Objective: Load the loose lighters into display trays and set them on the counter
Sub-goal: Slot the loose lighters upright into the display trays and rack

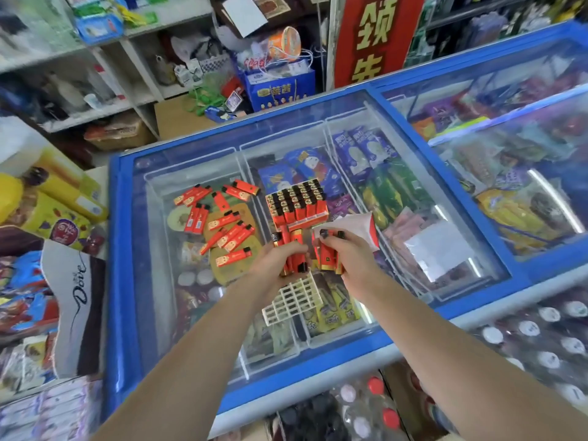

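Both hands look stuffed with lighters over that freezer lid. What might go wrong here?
Each hand holds a whole bundle: the left hand and right hand could let some slip onto the glass lid. The empty white tray lies tilted and might slide when loaded. The loose lighters lie scattered and could be knocked about.

Small plastic lighters (222, 232): red-orange with black caps. Slotted plastic grid tray (294, 297): cream-white. Glass-topped freezer frame (124, 249): blue.

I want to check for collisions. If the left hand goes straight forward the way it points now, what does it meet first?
Probably the full tray of lighters standing on the freezer lid, just beyond the left hand and the lighters it grips. Depth is unclear from one view.
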Tool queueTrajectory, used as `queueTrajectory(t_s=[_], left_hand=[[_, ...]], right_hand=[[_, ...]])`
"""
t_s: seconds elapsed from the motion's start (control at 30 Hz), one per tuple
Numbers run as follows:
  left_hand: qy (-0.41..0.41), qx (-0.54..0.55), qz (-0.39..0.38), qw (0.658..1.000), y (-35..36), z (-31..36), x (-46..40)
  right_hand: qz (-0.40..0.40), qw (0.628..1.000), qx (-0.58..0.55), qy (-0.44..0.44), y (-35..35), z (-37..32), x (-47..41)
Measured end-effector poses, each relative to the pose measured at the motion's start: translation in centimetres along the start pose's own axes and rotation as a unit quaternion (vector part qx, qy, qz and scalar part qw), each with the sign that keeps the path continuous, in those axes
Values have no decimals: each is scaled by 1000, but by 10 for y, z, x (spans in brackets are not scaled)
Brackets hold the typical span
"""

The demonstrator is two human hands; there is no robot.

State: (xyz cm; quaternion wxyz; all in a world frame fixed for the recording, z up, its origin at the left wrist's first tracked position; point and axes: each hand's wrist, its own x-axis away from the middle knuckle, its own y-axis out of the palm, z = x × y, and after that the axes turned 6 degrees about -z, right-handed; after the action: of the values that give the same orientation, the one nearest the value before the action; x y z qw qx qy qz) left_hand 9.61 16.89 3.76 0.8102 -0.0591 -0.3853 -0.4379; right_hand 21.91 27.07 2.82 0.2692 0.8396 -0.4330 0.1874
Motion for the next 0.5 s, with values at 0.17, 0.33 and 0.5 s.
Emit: queueTrajectory(t_s=[0.17,0.33,0.5], left_hand=[[17,-89,36,995,28,-6,-7],[-3,-63,33,997,34,-7,-16],[-15,-34,59,998,31,-8,-20]], right_hand=[[29,998,38,-28,-35,-18,7],[41,993,101,-48,-62,-33,1],[13,962,257,-92,-63,-30,-6]])
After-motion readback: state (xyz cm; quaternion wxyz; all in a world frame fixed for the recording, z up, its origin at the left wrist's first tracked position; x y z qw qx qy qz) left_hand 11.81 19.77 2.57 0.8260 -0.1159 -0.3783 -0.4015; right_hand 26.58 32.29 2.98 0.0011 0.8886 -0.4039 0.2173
